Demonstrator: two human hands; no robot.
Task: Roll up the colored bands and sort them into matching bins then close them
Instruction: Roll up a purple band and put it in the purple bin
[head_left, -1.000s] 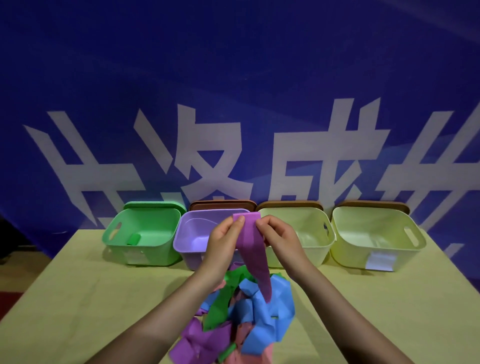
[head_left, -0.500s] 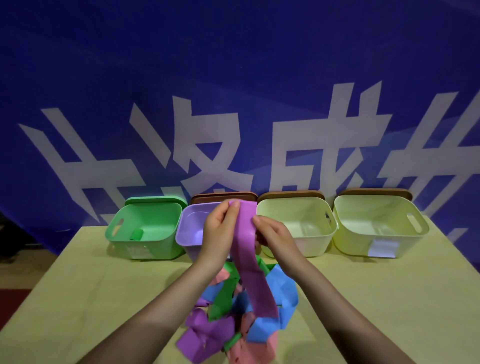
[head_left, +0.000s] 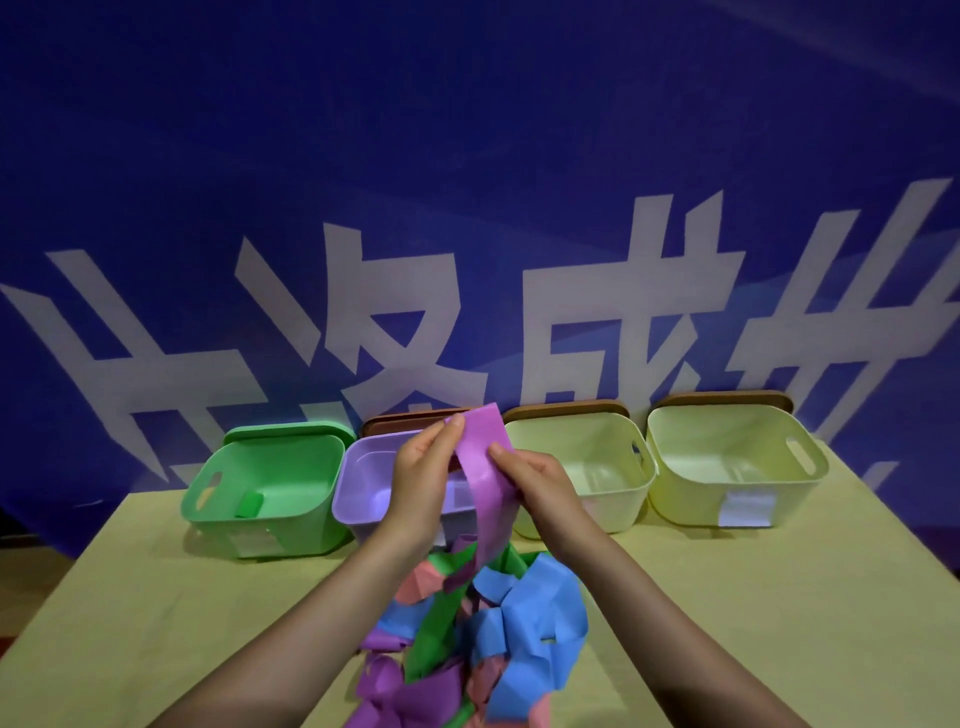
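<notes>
White characters (head_left: 597, 332) on blue banner (head_left: 467, 130)

Smooth, faintly glossy plastic bins (head_left: 582, 467) are sitting on a matt surface (head_left: 753, 597) beside matt, paper-like bands (head_left: 524, 618).

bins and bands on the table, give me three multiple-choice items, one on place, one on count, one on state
1. Where is the green bin?
A. left end of the row
B. right end
C. on the floor

2. How many bins stand on the table?
A. two
B. four
C. six

3. The purple band is:
A. rolled inside a bin
B. lying flat on the table
C. held up by both hands

Answers: 1 A, it sits left of the purple bin. 2 B, green, purple and two pale yellow. 3 C, left hand and right hand pinch it above the pile.
</notes>
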